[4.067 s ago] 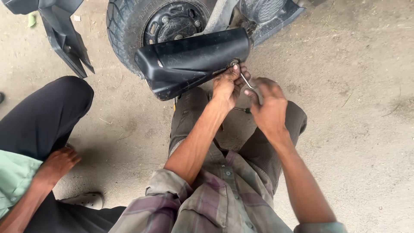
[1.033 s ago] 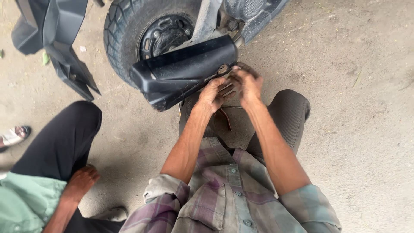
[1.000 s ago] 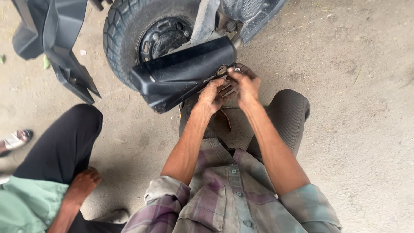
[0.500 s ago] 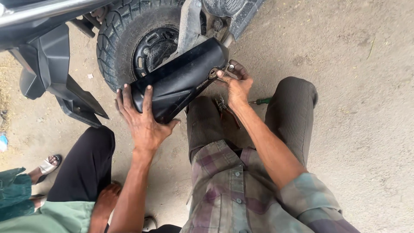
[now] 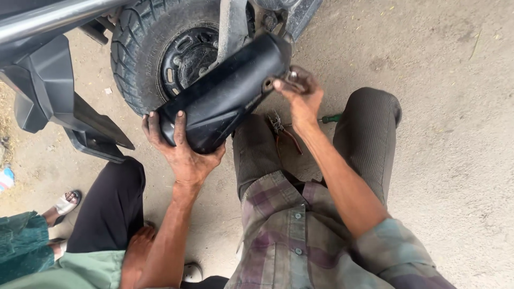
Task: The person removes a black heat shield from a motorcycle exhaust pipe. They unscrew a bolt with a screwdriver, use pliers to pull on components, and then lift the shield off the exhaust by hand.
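A black exhaust muffler [image 5: 225, 96] slants down from a scooter's rear wheel [image 5: 140, 51]. My left hand [image 5: 184, 158] cups the muffler's lower end from beneath, fingers wrapped up its side. My right hand [image 5: 302, 99] is at the upper end, fingertips pinched on a small metal bolt [image 5: 290, 75] at the muffler's mounting bracket. I squat with my knees on either side, in a plaid shirt.
Red-handled pliers [image 5: 285, 132] and a green-handled screwdriver [image 5: 330, 118] lie on the concrete between my legs. A loose black plastic body panel [image 5: 53, 101] stands at the left. A co-worker in black trousers squats at lower left, hand [image 5: 138, 246] on knee; a sandalled foot [image 5: 65, 204] is beyond.
My left hand left the bracket and moved down to cup the muffler's lower end. The right hand stays at the bolt. The view shifted left, closer to the wheel.
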